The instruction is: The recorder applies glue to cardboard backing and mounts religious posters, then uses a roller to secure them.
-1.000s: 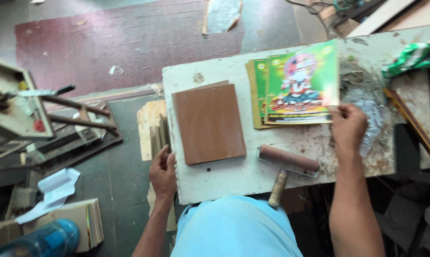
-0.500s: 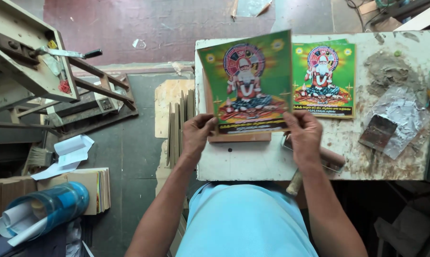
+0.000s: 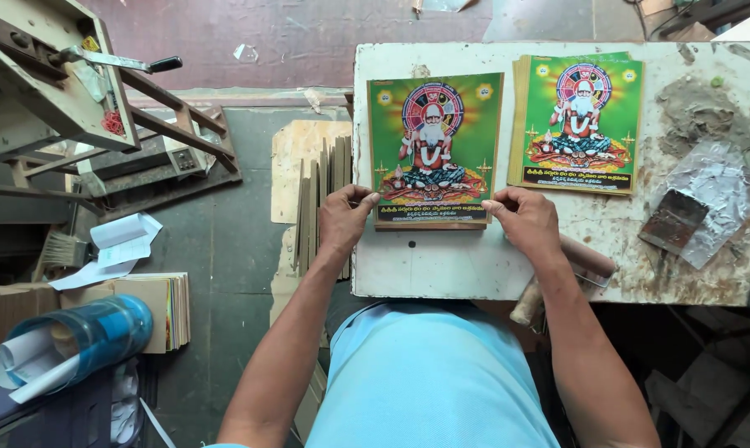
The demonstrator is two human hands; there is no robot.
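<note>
While both hands pinch the lower corners of the print (image 3: 435, 148), the head view shows it lying flat over a brown board (image 3: 429, 225), whose edge peeks out just below, near the front of the white surface (image 3: 441, 270). The left hand (image 3: 344, 217) has a narrow grip on the bottom-left corner, thumb on top; the right hand (image 3: 525, 217) holds the bottom-right corner likewise. To do this well, I judge the print's edges should sit square with the board before any pressing, smoothing outward from the middle so no crease is trapped. The print is glossy, thin, green-bordered and rectangular. A stack of like prints (image 3: 578, 123) lies just beside it. A wooden-handled roller (image 3: 567, 271) lies partly under the right wrist. Crinkled foil (image 3: 718, 192) and grey paste smears (image 3: 697, 112) roughen the surface's right end.
</note>
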